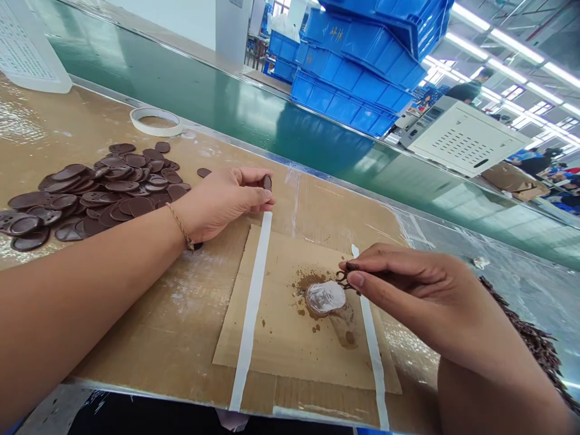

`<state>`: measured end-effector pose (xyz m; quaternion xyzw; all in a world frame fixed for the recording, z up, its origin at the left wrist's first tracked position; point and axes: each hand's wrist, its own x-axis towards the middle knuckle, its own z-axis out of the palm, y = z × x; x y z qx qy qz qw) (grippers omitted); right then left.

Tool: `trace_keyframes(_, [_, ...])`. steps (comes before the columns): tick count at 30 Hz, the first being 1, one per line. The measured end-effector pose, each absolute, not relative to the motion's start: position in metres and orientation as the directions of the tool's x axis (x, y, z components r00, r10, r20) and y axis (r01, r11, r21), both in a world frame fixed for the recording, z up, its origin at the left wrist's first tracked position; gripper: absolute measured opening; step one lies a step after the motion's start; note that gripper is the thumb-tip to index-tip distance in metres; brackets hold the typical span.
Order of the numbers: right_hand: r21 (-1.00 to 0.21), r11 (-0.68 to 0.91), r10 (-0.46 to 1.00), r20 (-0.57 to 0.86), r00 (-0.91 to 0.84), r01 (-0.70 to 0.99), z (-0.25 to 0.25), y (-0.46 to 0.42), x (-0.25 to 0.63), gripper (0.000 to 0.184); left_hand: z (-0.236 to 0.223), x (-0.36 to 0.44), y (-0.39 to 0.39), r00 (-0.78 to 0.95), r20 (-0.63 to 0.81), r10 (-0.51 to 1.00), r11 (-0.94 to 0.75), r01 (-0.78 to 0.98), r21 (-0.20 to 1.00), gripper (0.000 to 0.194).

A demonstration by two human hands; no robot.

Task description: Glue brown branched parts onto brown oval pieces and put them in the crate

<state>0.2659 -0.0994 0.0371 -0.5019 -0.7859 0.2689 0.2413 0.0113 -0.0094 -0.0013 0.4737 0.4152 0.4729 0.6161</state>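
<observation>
My left hand (226, 199) pinches a dark brown oval disc (267, 181) between thumb and fingers, just beyond the far left corner of a cardboard sheet (281, 338). Over the sheet's right side, my right hand (408, 290) is closed on a small dark brown piece with thin curled loops (343, 277). Close to those fingertips, a whitish, glossy oval patch (325, 298) sits on the cardboard, ringed by brown wet spots. White tape strips (251, 314) run down both sides of the sheet. Left of my left hand lies a pile of similar brown oval discs (122, 187).
A tape roll (156, 122) lies behind the disc pile. Many thin dark pieces (525, 332) are heaped at the right. A green conveyor belt (217, 99) runs along the far side, with stacked blue crates (348, 90) and a pale metal box (471, 136) beyond. People are in the background.
</observation>
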Motion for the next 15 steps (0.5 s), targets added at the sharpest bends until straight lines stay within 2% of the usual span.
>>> trace_keyframes(7, [-0.653,0.342,0.914,0.064,-0.401,0.676,0.0382,-0.0989,0.2614,0.012,-0.0061,0.0097,-0.0073,0.24,0.009,0.971,0.043,-0.208,0.977,0.009])
trace_keyframes(12, [-0.639,0.345,0.928,0.123,-0.352,0.688,0.0399,-0.0993,0.2669,0.01,-0.007,0.0088,-0.0069,0.242,0.052,0.969,0.005,-0.229,0.973,0.01])
trace_keyframes(15, [-0.622,0.33,0.924,0.06,-0.378,0.71,0.0395,-0.1,0.2663,0.013,-0.0053,0.0093,-0.0079,0.242,0.042,0.969,0.012,-0.22,0.975,0.01])
